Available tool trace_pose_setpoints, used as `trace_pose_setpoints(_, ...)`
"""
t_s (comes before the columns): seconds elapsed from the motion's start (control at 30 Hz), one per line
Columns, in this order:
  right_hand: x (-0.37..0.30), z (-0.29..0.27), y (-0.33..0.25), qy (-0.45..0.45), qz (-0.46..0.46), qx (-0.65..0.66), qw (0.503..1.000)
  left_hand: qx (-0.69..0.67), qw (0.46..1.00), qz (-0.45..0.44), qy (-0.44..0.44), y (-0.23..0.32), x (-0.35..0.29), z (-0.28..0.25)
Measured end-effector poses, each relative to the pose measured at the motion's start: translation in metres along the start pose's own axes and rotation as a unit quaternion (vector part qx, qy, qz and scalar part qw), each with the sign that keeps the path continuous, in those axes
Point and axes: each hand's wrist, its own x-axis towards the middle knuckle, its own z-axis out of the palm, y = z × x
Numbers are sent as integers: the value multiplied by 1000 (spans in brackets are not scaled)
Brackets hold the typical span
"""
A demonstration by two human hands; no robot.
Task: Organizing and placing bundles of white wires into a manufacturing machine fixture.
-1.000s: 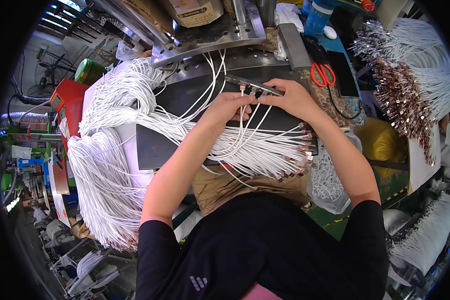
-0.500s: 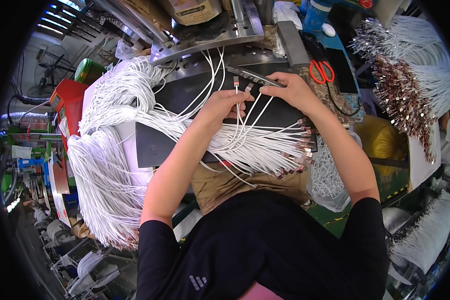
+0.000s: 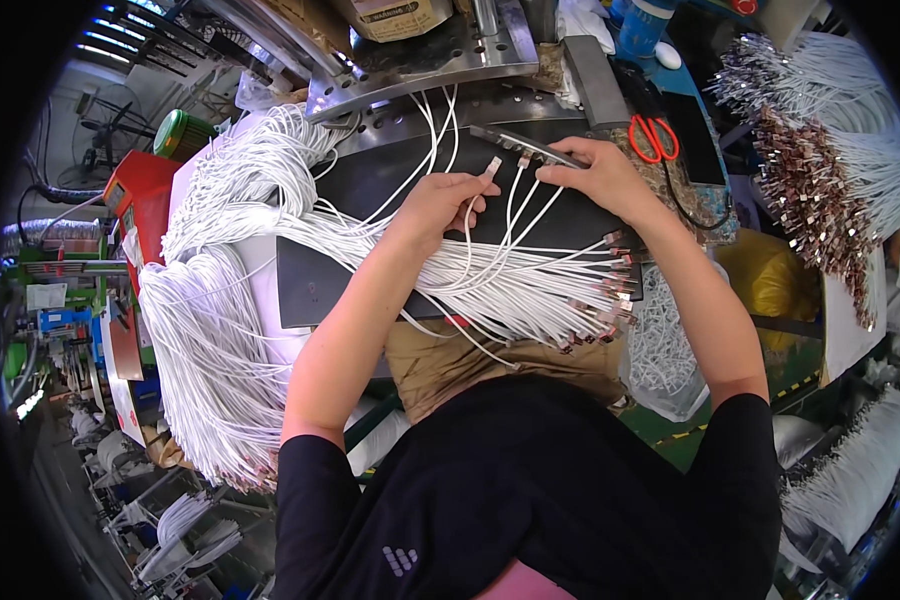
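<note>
My left hand (image 3: 448,208) pinches a white cable just below its pale connector (image 3: 494,167), which points up and away from me. My right hand (image 3: 605,180) is closed on one end of a narrow dark metal bar (image 3: 510,141), held slantwise above the black work surface. At least one cable connector (image 3: 525,161) sits against the bar's near edge, its white cable hanging toward me. Below both hands lies a bundle of white cables (image 3: 500,285), their brownish metal-tipped ends fanned to the right.
Thick heaps of white cable (image 3: 205,350) lie at left. A perforated metal machine plate (image 3: 420,78) stands at the back. Red-handled scissors (image 3: 654,138) lie at right, above a clear bin of white scraps (image 3: 662,345). More cables (image 3: 810,190) are piled far right.
The connector in my left fingers has turned to lean right. Another connector, earlier by my left fingertips, now appears at the bar. Bar and right hand have shifted slightly right as the whole view shifted.
</note>
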Motion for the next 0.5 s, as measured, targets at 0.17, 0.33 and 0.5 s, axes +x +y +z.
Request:
trace_pose_setpoints(0.17, -6, 3, -4, -58, -16, -50, 997, 31, 999, -27, 8, 5, -3, 9)
trace_pose_setpoints(0.33, -2, 3, -2, -27, -29, -64, 997, 29, 999, -24, 8, 5, -3, 10)
trace_pose_setpoints(0.5, -4, 2, -1, -52, -27, -49, 997, 36, 999, -14, 11, 3, -6, 12)
